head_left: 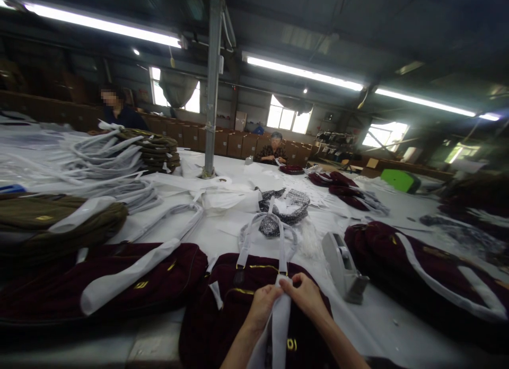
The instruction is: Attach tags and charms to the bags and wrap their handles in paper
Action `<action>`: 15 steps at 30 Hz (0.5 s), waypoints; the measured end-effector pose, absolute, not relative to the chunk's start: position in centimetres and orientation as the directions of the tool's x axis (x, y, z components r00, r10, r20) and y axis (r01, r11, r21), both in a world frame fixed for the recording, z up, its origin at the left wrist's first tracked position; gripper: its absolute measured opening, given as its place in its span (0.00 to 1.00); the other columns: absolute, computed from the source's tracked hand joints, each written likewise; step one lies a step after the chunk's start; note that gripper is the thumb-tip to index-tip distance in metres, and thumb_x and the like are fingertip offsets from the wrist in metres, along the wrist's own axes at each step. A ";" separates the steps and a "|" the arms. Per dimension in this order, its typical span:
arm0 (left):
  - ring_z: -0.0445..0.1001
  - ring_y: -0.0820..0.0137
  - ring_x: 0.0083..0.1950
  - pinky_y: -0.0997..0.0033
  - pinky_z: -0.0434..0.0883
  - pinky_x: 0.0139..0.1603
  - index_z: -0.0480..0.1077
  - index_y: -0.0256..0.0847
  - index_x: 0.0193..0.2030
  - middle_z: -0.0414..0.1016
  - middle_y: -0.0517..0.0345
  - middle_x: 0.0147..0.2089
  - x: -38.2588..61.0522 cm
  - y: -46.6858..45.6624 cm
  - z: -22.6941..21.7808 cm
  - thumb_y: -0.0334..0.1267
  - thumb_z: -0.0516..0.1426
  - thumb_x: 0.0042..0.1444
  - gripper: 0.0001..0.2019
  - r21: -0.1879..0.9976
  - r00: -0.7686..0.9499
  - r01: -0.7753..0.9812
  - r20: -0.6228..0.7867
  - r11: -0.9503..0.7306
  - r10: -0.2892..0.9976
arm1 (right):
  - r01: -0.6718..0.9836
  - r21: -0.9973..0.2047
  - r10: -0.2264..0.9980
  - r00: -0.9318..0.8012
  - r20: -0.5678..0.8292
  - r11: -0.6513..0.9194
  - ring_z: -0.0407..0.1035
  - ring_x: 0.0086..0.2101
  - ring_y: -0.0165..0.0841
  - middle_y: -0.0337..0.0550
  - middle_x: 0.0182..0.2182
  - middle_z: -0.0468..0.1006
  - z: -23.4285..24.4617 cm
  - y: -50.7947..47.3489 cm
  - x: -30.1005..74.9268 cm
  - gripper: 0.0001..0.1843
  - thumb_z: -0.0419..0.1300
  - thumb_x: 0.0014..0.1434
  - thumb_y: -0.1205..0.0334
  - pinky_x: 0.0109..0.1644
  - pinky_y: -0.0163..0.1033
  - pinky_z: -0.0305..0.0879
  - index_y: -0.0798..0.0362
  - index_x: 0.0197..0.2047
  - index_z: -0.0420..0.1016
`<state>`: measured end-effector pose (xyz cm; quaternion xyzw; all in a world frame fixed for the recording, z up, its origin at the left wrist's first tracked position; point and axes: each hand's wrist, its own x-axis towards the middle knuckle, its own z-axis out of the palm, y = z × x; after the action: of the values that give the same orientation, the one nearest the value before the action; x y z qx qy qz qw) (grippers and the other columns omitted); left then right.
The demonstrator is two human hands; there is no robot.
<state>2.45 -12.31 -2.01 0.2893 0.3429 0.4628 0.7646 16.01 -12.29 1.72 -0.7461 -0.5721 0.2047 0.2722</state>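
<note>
A dark maroon handbag [207,305] lies in front of me, its two handles wrapped in white paper and pointing away. Over its front runs a white paper strip [281,321]. My left hand [262,302] pinches this strip near the base of the right handle. From the other side my right hand [305,292] pinches the same strip, its fingertips meeting those of the left. Gold zips and a gold emblem [292,344] show on the bag. Whether tape lies between the fingertips is too small to tell.
A grey tape dispenser [345,268] stands right of the bag. More maroon bags [429,273] lie at the right, others at the left beside olive bags [59,220]. A metal post [211,88] rises from the table. Two people sit or stand across it.
</note>
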 end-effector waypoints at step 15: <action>0.64 0.76 0.21 0.74 0.59 0.24 0.71 0.31 0.25 0.72 0.55 0.21 1.4 -12.3 -2.4 0.45 0.66 0.36 0.17 0.717 0.446 -0.552 -0.178 0.426 0.877 | 0.206 -0.925 0.923 -0.154 -0.354 -0.321 0.56 0.13 0.21 0.36 0.15 0.68 1.7 -13.0 16.4 0.23 0.62 0.45 0.43 0.15 0.28 0.46 0.58 0.26 0.68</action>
<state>1.37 -12.26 -2.42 0.2939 0.2767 0.4477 0.7979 16.36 -12.96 1.72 -0.5717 -0.4934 0.5774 0.3103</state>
